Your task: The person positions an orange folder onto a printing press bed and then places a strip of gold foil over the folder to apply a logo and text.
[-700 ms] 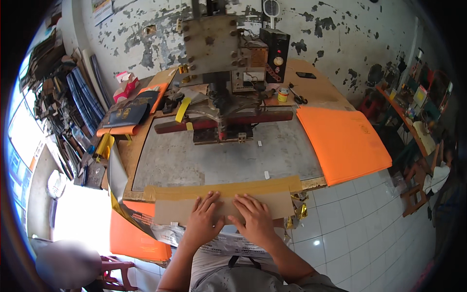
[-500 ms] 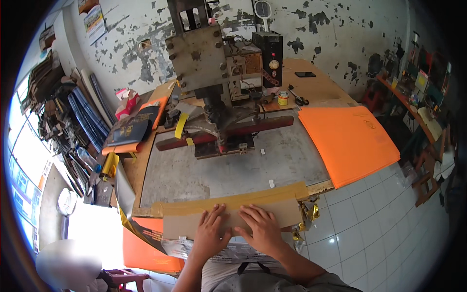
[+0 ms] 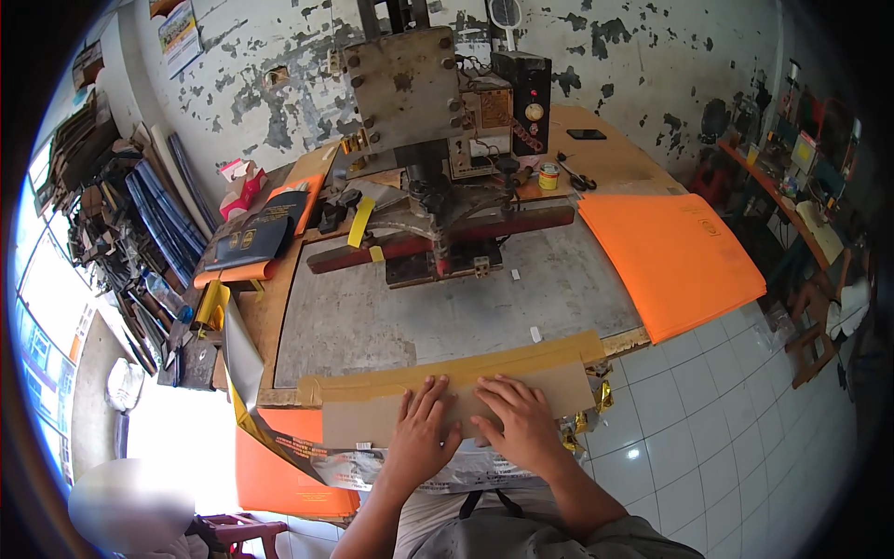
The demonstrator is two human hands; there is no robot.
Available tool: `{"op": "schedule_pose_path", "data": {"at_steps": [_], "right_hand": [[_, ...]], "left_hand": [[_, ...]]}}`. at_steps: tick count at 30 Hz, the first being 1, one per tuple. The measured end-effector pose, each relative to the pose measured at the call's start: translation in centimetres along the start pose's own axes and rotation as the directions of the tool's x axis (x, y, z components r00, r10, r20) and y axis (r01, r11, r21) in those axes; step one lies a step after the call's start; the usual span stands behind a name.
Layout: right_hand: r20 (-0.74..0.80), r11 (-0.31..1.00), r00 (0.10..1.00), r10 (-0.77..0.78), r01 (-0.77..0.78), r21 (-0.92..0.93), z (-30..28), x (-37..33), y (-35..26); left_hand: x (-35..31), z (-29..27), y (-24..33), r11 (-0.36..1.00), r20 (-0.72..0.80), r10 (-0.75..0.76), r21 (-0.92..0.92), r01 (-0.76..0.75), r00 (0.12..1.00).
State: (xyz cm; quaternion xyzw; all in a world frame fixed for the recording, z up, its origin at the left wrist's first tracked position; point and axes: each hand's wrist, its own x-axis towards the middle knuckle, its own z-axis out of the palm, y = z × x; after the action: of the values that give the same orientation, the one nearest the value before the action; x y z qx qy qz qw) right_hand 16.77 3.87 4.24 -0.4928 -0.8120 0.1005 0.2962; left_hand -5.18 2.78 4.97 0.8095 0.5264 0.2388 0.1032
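Side by side, both my hands lie flat on a brown cardboard strip [image 3: 358, 416] along the near edge of the table. My left hand [image 3: 426, 438] has its fingers stretched out toward the tan tape [image 3: 372, 380] on the strip's far edge. My right hand [image 3: 521, 424] rests likewise, fingers apart, with its thumb pointing to the left one. Neither holds anything. Between my body and the cardboard hangs a silvery printed foil sheet [image 3: 466, 473], which curves up on the left to a gold roll [image 3: 213, 306]. Beyond the hands, a heavy press [image 3: 433, 210] stands over the grey metal plate [image 3: 345, 331].
Orange sheets [image 3: 675, 265] overhang the table's right side. Dark folders [image 3: 250, 240] lie on orange ones at the left. A small tin [image 3: 548, 177], scissors [image 3: 579, 177] and a phone [image 3: 587, 134] sit at the back. Crumpled gold foil [image 3: 603, 396] hangs off the near right corner.
The view has shifted slightly, so the press and table appear a little farther right. Both hands stay flat on the cardboard.
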Motion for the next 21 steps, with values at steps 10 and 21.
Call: {"op": "schedule_pose_path", "data": {"at_steps": [10,21], "right_hand": [[0.003,0.999,1.000,-0.025,0.025,-0.021,-0.1,-0.4,-0.4],[0.021,1.000,1.000,-0.022,0.022,0.022,-0.5,0.0,-0.4]], "left_hand": [[-2.2,1.0,0.1,0.999,-0.047,-0.001,0.041,0.003,0.999],[-8.8,-5.8,-7.5,0.956,-0.592,-0.274,-0.080,0.283,0.758]]}}
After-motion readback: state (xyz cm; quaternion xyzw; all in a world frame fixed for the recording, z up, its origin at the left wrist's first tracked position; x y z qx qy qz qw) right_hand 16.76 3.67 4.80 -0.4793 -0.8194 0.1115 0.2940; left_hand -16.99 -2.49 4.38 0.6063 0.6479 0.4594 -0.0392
